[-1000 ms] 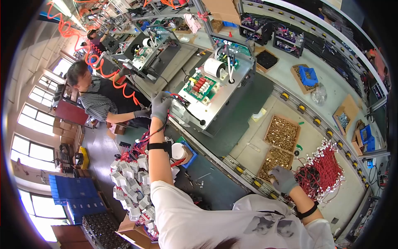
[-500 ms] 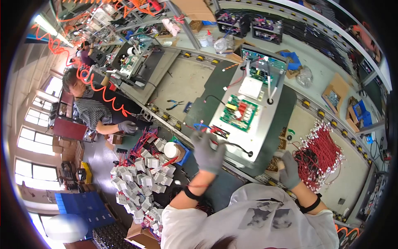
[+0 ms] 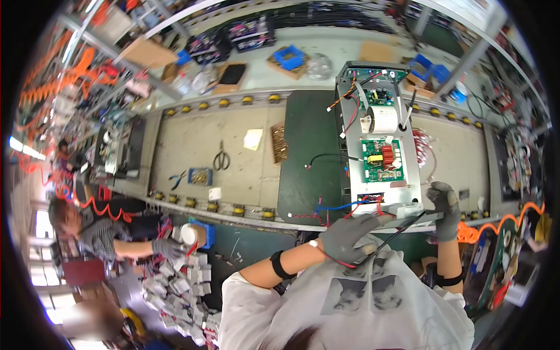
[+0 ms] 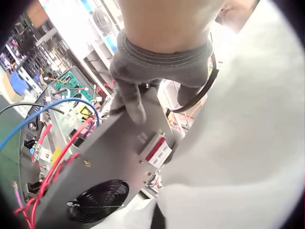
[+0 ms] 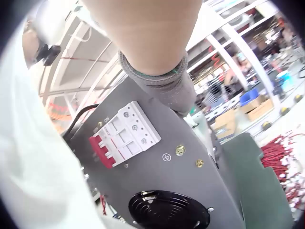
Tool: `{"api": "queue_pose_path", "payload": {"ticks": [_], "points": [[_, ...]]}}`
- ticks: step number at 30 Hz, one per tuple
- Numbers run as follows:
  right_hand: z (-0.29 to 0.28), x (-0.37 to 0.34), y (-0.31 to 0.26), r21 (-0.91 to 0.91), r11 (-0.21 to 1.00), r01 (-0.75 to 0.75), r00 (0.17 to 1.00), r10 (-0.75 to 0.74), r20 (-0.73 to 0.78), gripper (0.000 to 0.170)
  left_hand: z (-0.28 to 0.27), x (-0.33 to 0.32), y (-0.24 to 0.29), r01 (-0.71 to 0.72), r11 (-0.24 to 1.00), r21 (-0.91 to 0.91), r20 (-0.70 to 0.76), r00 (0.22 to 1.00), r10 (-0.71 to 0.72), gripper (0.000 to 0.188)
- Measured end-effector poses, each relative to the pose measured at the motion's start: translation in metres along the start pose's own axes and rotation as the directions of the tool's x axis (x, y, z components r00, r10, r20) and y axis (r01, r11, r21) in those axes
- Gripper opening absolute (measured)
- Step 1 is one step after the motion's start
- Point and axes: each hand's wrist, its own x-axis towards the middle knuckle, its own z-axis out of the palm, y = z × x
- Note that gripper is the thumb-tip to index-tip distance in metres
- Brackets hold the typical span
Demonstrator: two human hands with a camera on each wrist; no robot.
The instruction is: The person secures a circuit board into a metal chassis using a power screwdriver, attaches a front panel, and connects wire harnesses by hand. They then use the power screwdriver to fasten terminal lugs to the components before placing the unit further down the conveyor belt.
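Sitting on a green mat (image 3: 309, 146), the open chassis (image 3: 411, 172) has its grey panel (image 5: 162, 174) at six o'clock, a breaker switch (image 5: 131, 133) set into it. At the chassis's seven o'clock, one finger of the left hand (image 3: 349, 238) lies straight against the panel; whether the others grip anything, I cannot tell. At five o'clock the right hand (image 3: 444, 213) touches the panel's edge, its grip unclear. A black cable (image 3: 398, 234) slants between the hands. Scissors (image 3: 221, 160) lie toward nine o'clock.
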Motion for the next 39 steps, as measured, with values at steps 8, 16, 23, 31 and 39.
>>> {"api": "queue_pose_path", "payload": {"ticks": [8,16,23,31,39], "points": [[-0.091,-0.03,-0.015,-0.562,0.819,0.113,0.772,-0.429,-0.469,0.018,0.051,0.119,-0.025,-0.033,0.994,-0.108,0.158,0.986,0.05,0.032],[-0.163,-0.029,-0.037,-0.647,0.759,-0.07,0.789,-0.355,-0.501,0.024,0.054,0.23,-0.03,-0.014,0.994,-0.105,-0.308,0.951,-0.02,0.024],[-0.163,-0.016,-0.086,-0.996,0.019,-0.084,0.962,-0.258,-0.086,0.026,0.088,0.314,-0.014,-0.158,0.947,0.281,-0.133,0.971,0.201,0.039],[-0.12,0.069,-0.09,-0.961,-0.276,-0.007,0.921,0.372,-0.113,0.03,0.08,0.308,-0.042,-0.141,0.936,0.323,-0.23,0.948,0.222,0.018],[-0.109,0.091,-0.047,-0.956,0.243,0.166,0.936,0.266,0.231,0.018,0.075,0.299,-0.086,0.271,0.962,-0.025,0.1,0.958,-0.267,0.023]]}}
